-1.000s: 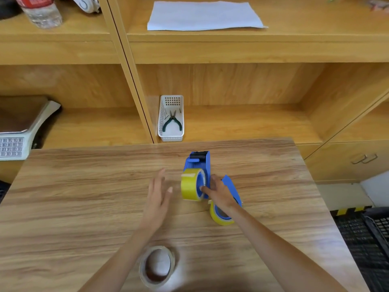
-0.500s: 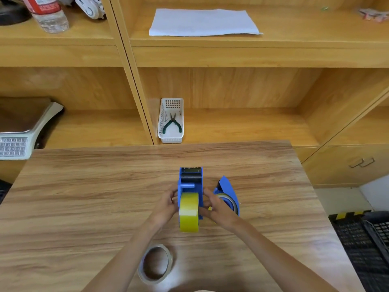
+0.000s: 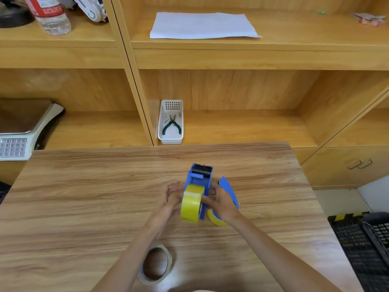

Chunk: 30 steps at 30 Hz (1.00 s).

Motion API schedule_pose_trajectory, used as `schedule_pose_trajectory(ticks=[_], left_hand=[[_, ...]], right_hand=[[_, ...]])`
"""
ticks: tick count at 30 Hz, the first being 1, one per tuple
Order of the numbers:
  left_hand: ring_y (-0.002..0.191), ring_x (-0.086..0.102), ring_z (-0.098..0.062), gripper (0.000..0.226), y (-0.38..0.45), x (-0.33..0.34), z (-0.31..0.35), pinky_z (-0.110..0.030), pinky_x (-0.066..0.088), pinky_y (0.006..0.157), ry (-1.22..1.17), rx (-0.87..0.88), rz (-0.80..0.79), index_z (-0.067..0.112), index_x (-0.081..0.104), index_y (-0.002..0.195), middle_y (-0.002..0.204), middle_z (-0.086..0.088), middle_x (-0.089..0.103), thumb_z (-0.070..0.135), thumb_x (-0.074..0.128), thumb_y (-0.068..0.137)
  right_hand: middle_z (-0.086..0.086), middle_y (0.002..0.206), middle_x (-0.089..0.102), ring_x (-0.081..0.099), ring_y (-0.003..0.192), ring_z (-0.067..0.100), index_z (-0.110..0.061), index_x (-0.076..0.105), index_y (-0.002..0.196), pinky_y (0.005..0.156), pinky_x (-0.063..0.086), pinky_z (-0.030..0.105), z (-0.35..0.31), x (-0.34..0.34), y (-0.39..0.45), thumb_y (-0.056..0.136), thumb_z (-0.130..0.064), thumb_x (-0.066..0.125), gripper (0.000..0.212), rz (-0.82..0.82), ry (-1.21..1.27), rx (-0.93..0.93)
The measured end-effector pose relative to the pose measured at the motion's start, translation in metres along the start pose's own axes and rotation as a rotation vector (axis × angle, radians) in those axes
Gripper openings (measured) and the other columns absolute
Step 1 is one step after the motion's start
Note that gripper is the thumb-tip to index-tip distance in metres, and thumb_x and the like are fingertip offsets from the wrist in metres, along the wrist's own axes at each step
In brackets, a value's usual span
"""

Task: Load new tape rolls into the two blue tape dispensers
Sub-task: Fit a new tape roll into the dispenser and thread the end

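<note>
A blue tape dispenser (image 3: 200, 175) stands on the wooden table (image 3: 84, 197) with a yellow tape roll (image 3: 191, 204) in its near end. My left hand (image 3: 171, 199) touches the roll's left side with curled fingers. My right hand (image 3: 221, 204) presses against the dispenser's right side. Behind my right hand lies a second blue dispenser (image 3: 228, 189) on its side, with a yellow roll (image 3: 214, 218) showing below my wrist. A nearly used-up roll with a brown core (image 3: 155, 264) lies flat near the front edge, under my left forearm.
A white basket (image 3: 170, 121) with green pliers sits on the shelf behind the table. A scale (image 3: 19, 131) stands at the left. A paper sheet (image 3: 202, 25) and a bottle (image 3: 51, 15) are on the upper shelf. A black crate (image 3: 366, 249) is at the right.
My left hand came in from the open table to the yellow roll. The dispenser was turned so the roll faces me, and both hands now hold it at its sides.
</note>
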<state>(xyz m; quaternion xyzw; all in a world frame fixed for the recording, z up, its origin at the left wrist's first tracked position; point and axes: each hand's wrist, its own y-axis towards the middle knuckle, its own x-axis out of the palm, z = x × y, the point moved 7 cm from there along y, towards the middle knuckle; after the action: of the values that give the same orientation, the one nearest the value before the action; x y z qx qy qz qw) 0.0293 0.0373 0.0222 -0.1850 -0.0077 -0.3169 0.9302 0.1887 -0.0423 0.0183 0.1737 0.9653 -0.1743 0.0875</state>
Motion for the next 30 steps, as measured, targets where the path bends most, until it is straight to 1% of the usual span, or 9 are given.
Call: schedule_pose_trajectory(ticks=[1, 4, 7, 10, 14, 18, 22, 26, 30], left_hand=[[0.108, 0.064, -0.018, 0.015, -0.001, -0.004, 0.001, -0.03, 0.053, 0.079, -0.034, 0.009, 0.037, 0.028, 0.06, 0.11, 0.117, 0.003, 0.067, 0.022, 0.055, 0.097], [0.116, 0.063, -0.016, 0.033, -0.011, -0.001, 0.015, -0.03, 0.046, 0.1, 0.086, 0.104, -0.073, 0.02, 0.072, 0.1, 0.115, 0.002, 0.072, 0.044, 0.053, 0.088], [0.107, 0.068, -0.012, 0.03, -0.017, 0.016, 0.024, -0.02, 0.051, 0.093, 0.159, 0.084, -0.271, 0.015, 0.071, 0.115, 0.114, -0.001, 0.075, 0.023, 0.07, 0.087], [0.105, 0.071, -0.023, 0.036, -0.015, 0.027, 0.021, -0.027, 0.055, 0.092, 0.168, 0.029, -0.352, 0.004, 0.064, 0.125, 0.115, -0.015, 0.074, 0.001, 0.068, 0.089], [0.096, 0.072, -0.019, 0.025, -0.016, 0.025, 0.02, -0.024, 0.055, 0.087, 0.143, 0.029, -0.304, 0.005, 0.071, 0.113, 0.107, -0.013, 0.077, 0.013, 0.07, 0.09], [0.081, 0.063, -0.022, 0.065, -0.013, 0.011, 0.017, -0.038, 0.046, 0.08, 0.163, 0.04, -0.198, -0.001, 0.074, 0.092, 0.087, -0.016, 0.074, 0.062, 0.073, 0.076], [0.085, 0.063, -0.012, 0.053, -0.014, 0.012, 0.015, -0.029, 0.045, 0.083, 0.175, 0.066, -0.162, 0.011, 0.079, 0.089, 0.091, -0.014, 0.075, 0.061, 0.074, 0.072], [0.121, 0.049, 0.001, 0.054, -0.013, 0.008, 0.017, -0.024, 0.036, 0.102, 0.174, 0.1, -0.101, 0.023, 0.081, 0.091, 0.128, -0.001, 0.054, 0.067, 0.079, 0.061], [0.113, 0.065, -0.022, 0.067, -0.015, 0.014, 0.012, -0.036, 0.051, 0.092, 0.01, -0.052, -0.236, 0.009, 0.076, 0.109, 0.125, -0.012, 0.069, 0.057, 0.084, 0.063]], right_hand=[[0.002, 0.101, 0.073, 0.071, 0.086, 0.008, -0.013, 0.054, 0.121, 0.066, 0.056, 0.026, 0.001, -0.004, 0.0, 0.081, -0.03, 0.076, 0.049, 0.037, 0.042, 0.004], [0.001, 0.091, 0.07, 0.066, 0.072, -0.003, -0.01, 0.052, 0.116, 0.06, 0.049, 0.015, -0.004, -0.016, 0.002, 0.09, -0.018, 0.069, 0.032, 0.092, 0.008, 0.008], [0.005, 0.08, 0.069, 0.058, 0.061, -0.001, -0.017, 0.052, 0.103, 0.056, 0.044, 0.014, -0.013, -0.022, 0.003, 0.09, -0.021, 0.069, 0.022, 0.102, -0.077, -0.016], [-0.02, 0.063, 0.061, 0.053, 0.055, -0.009, -0.02, 0.05, 0.1, 0.055, 0.04, 0.009, -0.023, -0.019, -0.002, 0.09, -0.013, 0.069, 0.023, 0.082, -0.134, -0.071], [-0.006, 0.103, 0.069, 0.068, 0.083, -0.001, -0.023, 0.036, 0.137, 0.075, 0.053, 0.02, -0.025, -0.016, -0.008, 0.087, -0.009, 0.072, 0.063, -0.072, -0.021, -0.073], [0.02, 0.117, 0.064, 0.069, 0.101, 0.023, -0.025, 0.032, 0.137, 0.082, 0.058, 0.029, -0.028, -0.011, -0.016, 0.098, 0.002, 0.046, 0.05, -0.189, 0.099, 0.011], [0.028, 0.121, 0.062, 0.069, 0.099, 0.029, -0.03, 0.036, 0.132, 0.08, 0.058, 0.026, -0.029, -0.009, -0.016, 0.1, -0.002, 0.032, 0.042, -0.177, 0.165, 0.037], [0.02, 0.125, 0.063, 0.068, 0.107, 0.032, -0.032, 0.036, 0.133, 0.096, 0.055, 0.04, -0.028, -0.01, -0.012, 0.098, -0.003, 0.029, 0.046, -0.195, 0.168, 0.046], [0.015, 0.128, 0.062, 0.068, 0.106, 0.031, -0.032, 0.034, 0.138, 0.095, 0.055, 0.036, -0.031, -0.006, -0.014, 0.098, -0.002, 0.026, 0.05, -0.228, 0.159, 0.062]])
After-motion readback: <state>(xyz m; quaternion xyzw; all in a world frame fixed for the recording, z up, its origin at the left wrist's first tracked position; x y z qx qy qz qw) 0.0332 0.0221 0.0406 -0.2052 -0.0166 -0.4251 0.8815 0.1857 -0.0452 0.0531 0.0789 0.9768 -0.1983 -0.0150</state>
